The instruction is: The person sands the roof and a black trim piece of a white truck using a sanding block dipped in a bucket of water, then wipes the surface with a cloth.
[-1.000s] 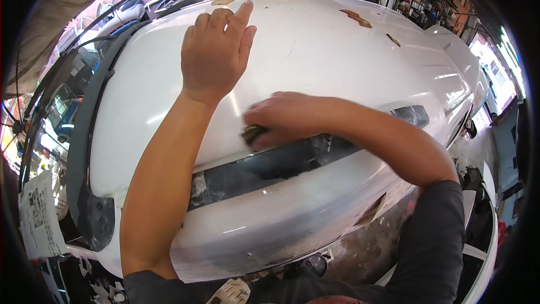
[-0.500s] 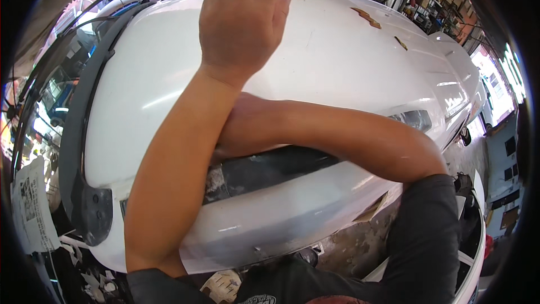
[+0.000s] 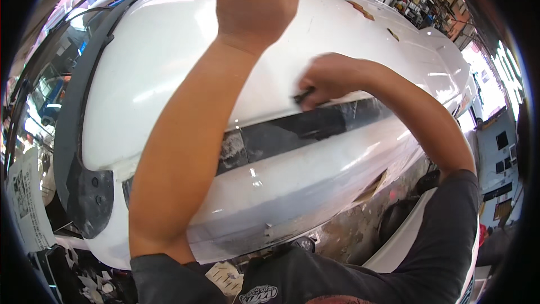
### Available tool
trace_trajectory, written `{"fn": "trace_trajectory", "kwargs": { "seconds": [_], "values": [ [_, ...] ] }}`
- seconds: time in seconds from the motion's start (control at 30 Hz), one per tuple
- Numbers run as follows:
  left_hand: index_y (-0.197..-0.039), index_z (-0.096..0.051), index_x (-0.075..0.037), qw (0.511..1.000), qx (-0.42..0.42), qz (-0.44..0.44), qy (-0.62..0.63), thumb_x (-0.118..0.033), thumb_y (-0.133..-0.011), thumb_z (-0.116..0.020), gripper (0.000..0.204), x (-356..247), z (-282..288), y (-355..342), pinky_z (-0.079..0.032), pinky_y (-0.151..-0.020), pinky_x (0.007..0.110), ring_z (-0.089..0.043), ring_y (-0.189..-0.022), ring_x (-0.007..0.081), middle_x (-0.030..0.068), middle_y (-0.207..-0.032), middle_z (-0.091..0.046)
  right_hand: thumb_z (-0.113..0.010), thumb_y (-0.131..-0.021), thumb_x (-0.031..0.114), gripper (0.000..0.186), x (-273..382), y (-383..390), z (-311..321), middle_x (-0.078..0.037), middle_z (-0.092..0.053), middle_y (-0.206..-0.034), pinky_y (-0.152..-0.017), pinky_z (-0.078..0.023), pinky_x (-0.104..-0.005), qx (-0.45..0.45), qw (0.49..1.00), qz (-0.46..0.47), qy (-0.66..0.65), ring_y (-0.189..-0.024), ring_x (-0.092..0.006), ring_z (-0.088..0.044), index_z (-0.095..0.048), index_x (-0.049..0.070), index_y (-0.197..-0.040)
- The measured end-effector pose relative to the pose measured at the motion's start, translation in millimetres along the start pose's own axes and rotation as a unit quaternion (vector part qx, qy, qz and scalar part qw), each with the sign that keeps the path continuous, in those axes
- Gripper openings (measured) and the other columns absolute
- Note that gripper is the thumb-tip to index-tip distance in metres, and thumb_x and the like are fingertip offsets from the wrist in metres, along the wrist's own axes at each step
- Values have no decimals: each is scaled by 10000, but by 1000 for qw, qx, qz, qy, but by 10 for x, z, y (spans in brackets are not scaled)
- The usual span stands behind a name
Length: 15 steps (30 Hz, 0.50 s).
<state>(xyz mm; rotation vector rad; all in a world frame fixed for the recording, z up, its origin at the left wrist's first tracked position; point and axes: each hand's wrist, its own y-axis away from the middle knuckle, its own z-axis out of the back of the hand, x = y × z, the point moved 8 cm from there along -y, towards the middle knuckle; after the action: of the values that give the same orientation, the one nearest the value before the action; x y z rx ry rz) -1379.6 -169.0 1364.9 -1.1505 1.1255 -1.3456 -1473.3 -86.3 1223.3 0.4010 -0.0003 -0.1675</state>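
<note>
A white car hood (image 3: 140, 84) spans most of the view, with brown peeled patches (image 3: 360, 9) near its far edge and a long dark grey sanded band (image 3: 281, 132) along the near side. My left hand (image 3: 256, 3) lies over the hood at the top, fingertips mostly cut off by the picture's edge and seemingly apart, holding nothing visible. My right hand (image 3: 332, 79) is blurred, closed round a small dark object (image 3: 304, 95) against the hood just above the band.
A black trim strip (image 3: 76, 118) runs down the left side beside glass and a printed sheet (image 3: 31, 200). Shelves of clutter (image 3: 427, 8) stand at the back right. A white curved panel (image 3: 396, 242) and rubbish on the floor (image 3: 95, 287) lie below the car.
My right hand has moved left under the left forearm and then back right and farther up the picture, still holding the dark object. My left hand has risen higher in the view.
</note>
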Motion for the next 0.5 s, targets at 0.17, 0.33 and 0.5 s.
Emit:
{"fn": "trace_trajectory", "kwargs": {
  "seconds": [0.17, 0.33, 0.5],
  "values": [
    [-1110, -662, -47, 1000, 29, 3, -3, -208, -999, -540, 230, 96, -38, 134, -502, -849, 461, -627, -940, 362, 169, -1001, -665, -692, -889, 413, 348, 1174, -737, 267, -162, -724, -989, -877, -528, -461, -191, 958, 209, -48, -1003, -342, -682, -745, 98, -1028],
    [-1101, -656, -24, 991, 126, 50, 11, -233, -1018, -512, 267, 68, -152, 209, -487, -864, 513, -615, -982, 429, 233, -1011, -654, -650, -916, 439, 392, 374, -226, 97, -171, -719, -899, -794, -532, -477, -39, 996, 20, 82, -885, -366, -676, -743, 59, -941],
    [-1087, -661, -16, 957, 255, 27, 136, -289, -1023, -502, 323, -131, -483, 298, -493, -866, 481, -625, -962, 413, 235, -1026, -667, -745, -886, 264, 225, -1039, 866, -272, -133, -706, -763, -685, -494, -439, -74, 978, -194, 12, -706, -290, -651, -752, 49, -949]
  ]
}}
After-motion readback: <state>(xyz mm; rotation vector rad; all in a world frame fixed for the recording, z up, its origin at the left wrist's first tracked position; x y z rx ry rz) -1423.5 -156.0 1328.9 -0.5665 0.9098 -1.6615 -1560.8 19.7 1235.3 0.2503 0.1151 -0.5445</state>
